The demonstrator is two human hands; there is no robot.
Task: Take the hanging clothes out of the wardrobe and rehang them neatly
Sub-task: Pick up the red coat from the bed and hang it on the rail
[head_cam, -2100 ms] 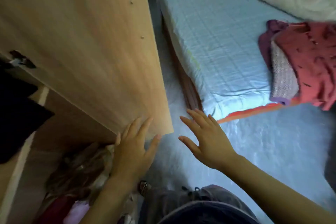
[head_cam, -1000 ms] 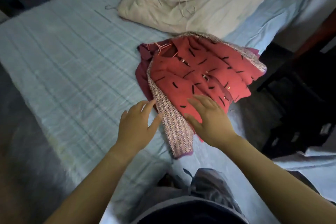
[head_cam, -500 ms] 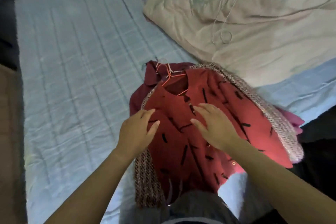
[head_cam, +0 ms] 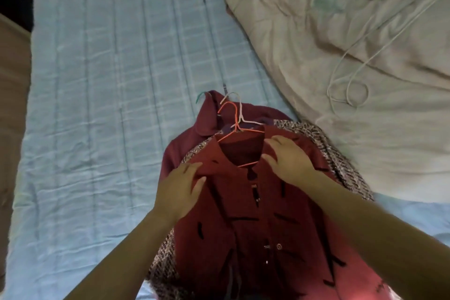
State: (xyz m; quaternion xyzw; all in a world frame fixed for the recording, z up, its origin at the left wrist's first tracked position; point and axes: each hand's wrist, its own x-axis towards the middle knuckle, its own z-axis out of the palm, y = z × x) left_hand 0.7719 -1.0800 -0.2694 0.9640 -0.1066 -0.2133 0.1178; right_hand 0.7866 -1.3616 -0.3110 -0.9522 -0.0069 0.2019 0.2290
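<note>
Clothes pile on bed (head_cam: 97, 80). Left hand (head_cam: 179, 190) pinches red shirt (head_cam: 255, 226) collar; right hand (head_cam: 289, 161) grip loose at two o'clock. Next: likely lift by orange hanger (head_cam: 233, 117).

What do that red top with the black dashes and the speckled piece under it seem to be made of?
The red top looks like smooth, matte woven cloth: it lies flat with crisp collar edges, though the fibre is unclear. The speckled piece looks like a coarse tweed or chunky knit, with a bumpy surface of mixed light and dark flecks.
</note>
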